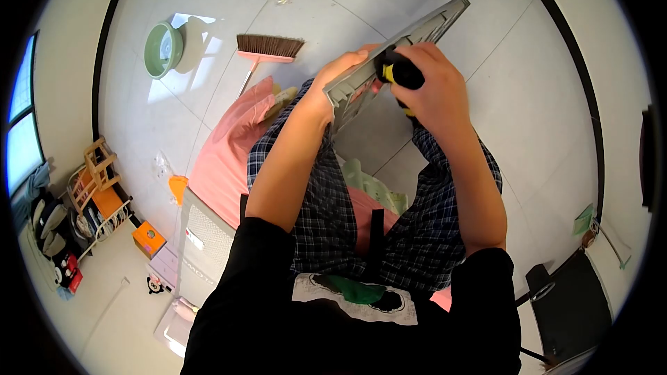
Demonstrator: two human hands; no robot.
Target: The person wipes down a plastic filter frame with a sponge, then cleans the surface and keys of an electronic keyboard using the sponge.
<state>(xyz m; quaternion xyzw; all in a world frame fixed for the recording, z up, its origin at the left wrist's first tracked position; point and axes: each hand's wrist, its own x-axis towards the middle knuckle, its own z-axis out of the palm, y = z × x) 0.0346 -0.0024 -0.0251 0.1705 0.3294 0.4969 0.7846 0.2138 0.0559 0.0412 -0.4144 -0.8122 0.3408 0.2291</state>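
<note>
The person is sitting over a tiled floor, and the left grip is closing around the edge of a grey panel, which is standing tilted above the plaid trousers and running off forward and to the right of that grip. The right grip is wrapping firmly round a black and yellow tool and is bringing it up against the panel's ribbed face, just beside the left grip. The step in hand is seemingly one of working the tool on that face; the move is calling for the left grip to be bracing the panel while the right is keeping the tool squarely lined up. Well out to the left of the left grip, a broom and a green basin are resting on the floor. The tool's tip is not showing clearly, its lower part is partly hiding behind the right grip, and the left grip's fingertips are disappearing behind the panel, so their exact hold is impossible to tell.
</note>
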